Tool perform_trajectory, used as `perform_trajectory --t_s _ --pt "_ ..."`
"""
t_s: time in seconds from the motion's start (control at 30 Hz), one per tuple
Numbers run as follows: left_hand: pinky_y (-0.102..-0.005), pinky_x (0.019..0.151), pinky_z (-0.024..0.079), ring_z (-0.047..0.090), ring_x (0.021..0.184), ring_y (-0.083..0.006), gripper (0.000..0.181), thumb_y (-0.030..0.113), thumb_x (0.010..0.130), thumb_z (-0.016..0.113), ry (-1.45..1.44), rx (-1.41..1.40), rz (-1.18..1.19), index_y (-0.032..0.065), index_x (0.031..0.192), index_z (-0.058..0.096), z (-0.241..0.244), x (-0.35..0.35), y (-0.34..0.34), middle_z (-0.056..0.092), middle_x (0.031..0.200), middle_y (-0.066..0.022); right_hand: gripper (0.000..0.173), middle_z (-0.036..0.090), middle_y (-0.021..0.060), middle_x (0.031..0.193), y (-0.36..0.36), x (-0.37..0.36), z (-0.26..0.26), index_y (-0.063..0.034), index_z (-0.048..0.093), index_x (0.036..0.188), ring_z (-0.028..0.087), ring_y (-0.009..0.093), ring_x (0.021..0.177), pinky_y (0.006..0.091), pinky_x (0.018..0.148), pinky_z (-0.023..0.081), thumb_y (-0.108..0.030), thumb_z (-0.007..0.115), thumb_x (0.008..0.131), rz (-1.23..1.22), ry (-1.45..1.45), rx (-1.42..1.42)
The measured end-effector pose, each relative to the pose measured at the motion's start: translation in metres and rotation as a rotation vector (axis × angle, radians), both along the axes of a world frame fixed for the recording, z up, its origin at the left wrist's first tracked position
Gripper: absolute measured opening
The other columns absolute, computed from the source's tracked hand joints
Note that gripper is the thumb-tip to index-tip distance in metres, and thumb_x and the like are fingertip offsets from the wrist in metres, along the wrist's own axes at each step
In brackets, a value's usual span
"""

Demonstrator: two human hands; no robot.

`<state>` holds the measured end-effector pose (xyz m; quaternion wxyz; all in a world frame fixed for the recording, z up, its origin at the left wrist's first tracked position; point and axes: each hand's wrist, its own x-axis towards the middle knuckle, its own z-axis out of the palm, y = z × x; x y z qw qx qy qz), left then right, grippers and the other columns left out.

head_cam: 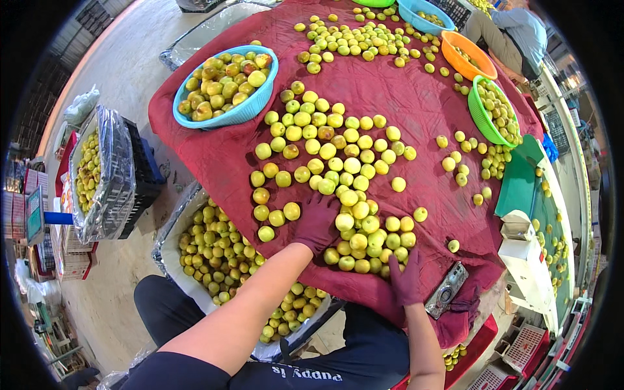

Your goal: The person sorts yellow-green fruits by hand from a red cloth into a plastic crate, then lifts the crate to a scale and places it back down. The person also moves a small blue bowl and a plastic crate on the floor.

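Green-yellow round fruits [352, 165] lie loose over a dark red cloth [429, 165] on the table. My left hand [318, 222], in a maroon glove, is spread on the cloth against the left side of the near pile, its fingertips by several fruits. My right hand [405, 279], gloved alike, touches the pile's lower right edge with fingers apart. Neither hand is seen closed round a fruit, though the undersides of both are hidden. Below my left forearm stands a lined crate [168, 243] full of the same fruits. A phone [446, 291] lies right of my right hand.
A blue basket [265, 105] of browner fruits stands at the table's left. Orange [487, 73], green [480, 117] and blue [414, 19] baskets line the far right. A co-worker [521, 39] sits beyond. Another fruit crate [117, 170] stands left; a green conveyor [551, 229] runs right.
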<state>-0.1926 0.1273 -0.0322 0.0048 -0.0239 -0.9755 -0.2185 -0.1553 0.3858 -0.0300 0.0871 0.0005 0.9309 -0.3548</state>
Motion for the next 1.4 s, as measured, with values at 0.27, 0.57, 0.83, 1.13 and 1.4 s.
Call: perform_trajectory --t_s 0.27,0.57,0.83,1.13,1.4 --pt "-0.0440 0.088 0.039 0.046 0.106 -0.0362 0.040 0.023 0.074 0.058 0.095 0.138 0.073 0.0075 0.111 0.055 -0.010 0.001 -0.001 0.049 0.116 -0.0150 0.075 0.025 0.0336 0.133 -0.114 -0.058 0.050 0.0076 0.020 0.136 0.030 0.047 0.124 0.0455 0.103 0.030 -0.030 0.059 0.083 0.355 0.179 0.105" --pt "-0.0398 0.084 0.047 0.045 0.109 -0.0312 0.035 0.017 0.072 0.058 0.041 0.147 0.005 0.0058 0.104 0.052 -0.008 0.003 -0.006 0.048 0.117 -0.0135 0.025 0.063 0.0159 0.102 -0.180 -0.195 0.082 -0.0038 0.061 0.106 0.059 0.032 0.095 0.0375 0.084 0.047 -0.007 0.056 0.082 0.672 0.364 -0.248" --pt "-0.0461 0.094 0.035 0.043 0.113 -0.0298 0.044 0.026 0.069 0.063 0.043 0.016 -0.029 0.0096 0.109 0.055 -0.007 0.004 -0.008 0.049 0.117 -0.0108 0.027 0.062 0.0176 0.094 -0.241 -0.243 -0.005 -0.0096 0.063 0.105 0.060 0.035 0.089 0.0419 0.078 0.049 -0.008 0.052 0.080 0.863 0.303 0.120" --pt "-0.0480 0.095 0.031 0.041 0.114 -0.0273 0.044 0.027 0.073 0.057 0.020 -0.012 0.018 0.0096 0.114 0.054 -0.011 0.009 -0.012 0.048 0.119 -0.0088 0.021 0.062 0.0121 0.084 -0.263 -0.225 0.027 -0.0040 0.064 0.096 0.060 0.026 0.076 0.0337 0.070 0.047 -0.019 0.061 0.081 0.744 0.189 -0.470" --pt "-0.0441 0.090 0.036 0.045 0.110 -0.0311 0.038 0.024 0.075 0.056 -0.029 0.299 0.150 0.0055 0.108 0.056 -0.021 0.003 -0.007 0.052 0.115 -0.0129 0.027 0.065 0.0065 0.109 -0.395 -0.194 0.000 -0.0138 0.068 0.102 0.063 0.027 0.095 0.0413 0.075 0.050 -0.019 0.048 0.086 0.784 0.089 0.499"
